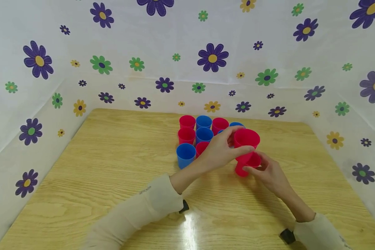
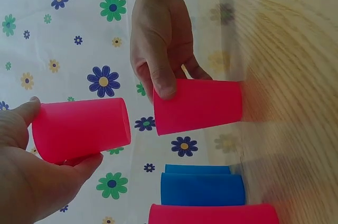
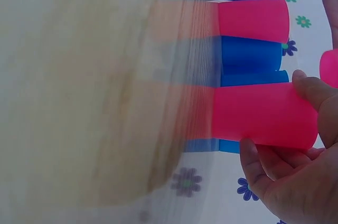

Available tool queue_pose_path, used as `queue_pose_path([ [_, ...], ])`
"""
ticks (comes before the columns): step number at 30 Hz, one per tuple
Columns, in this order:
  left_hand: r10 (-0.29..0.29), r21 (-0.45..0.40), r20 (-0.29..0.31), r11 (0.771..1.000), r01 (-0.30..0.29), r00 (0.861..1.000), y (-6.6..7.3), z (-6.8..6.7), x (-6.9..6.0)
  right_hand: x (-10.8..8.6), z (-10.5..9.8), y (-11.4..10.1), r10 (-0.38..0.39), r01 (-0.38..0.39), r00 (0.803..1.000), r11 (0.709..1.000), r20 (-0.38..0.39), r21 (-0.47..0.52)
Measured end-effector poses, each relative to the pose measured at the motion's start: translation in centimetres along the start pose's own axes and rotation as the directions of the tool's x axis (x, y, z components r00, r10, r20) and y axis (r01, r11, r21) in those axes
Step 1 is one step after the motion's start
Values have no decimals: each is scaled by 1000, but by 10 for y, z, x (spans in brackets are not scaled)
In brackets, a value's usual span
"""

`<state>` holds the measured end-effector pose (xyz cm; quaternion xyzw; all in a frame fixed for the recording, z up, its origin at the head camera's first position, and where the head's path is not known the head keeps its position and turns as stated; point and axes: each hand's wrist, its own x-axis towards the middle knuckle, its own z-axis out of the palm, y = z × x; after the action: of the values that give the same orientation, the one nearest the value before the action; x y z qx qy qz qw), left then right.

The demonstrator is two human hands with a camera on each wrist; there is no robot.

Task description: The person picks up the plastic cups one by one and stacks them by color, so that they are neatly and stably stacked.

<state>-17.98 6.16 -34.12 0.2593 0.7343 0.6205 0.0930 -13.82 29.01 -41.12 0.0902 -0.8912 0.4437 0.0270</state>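
My left hand (image 1: 220, 149) grips a red cup (image 1: 247, 139) between thumb and fingers, mouth up and raised off the table. Just below and nearer to me, my right hand (image 1: 272, 175) holds another red cup (image 1: 242, 171) by its rim and side. That lower cup stands upright at the table surface in the right wrist view. In the left wrist view the raised cup (image 2: 82, 129) and the lower cup (image 2: 198, 108) are apart. Left of them stand red and blue cups in rows, among them a blue cup (image 1: 186, 154); my left hand hides some.
The wooden table (image 1: 112, 156) spreads out on both sides of the cups. A white cloth (image 1: 181, 38) with printed flowers hangs behind and along the sides. At the back of the rows are a red cup (image 1: 187, 121) and a blue cup (image 1: 203, 121).
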Motion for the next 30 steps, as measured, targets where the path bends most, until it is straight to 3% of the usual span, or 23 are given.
queue_pose_path([
  [8,10,-34,2,999,-9,1000,-2,14,13,0,1,1,-36,36,999,999,-20,-29],
  [16,-9,9,21,1000,9,1000,-9,26,19,0,1,1,-80,79,996,996,-27,-43],
  [30,-23,111,40,994,19,999,-24,36,25,-1,-1,-1,-14,12,999,998,-33,-62],
])
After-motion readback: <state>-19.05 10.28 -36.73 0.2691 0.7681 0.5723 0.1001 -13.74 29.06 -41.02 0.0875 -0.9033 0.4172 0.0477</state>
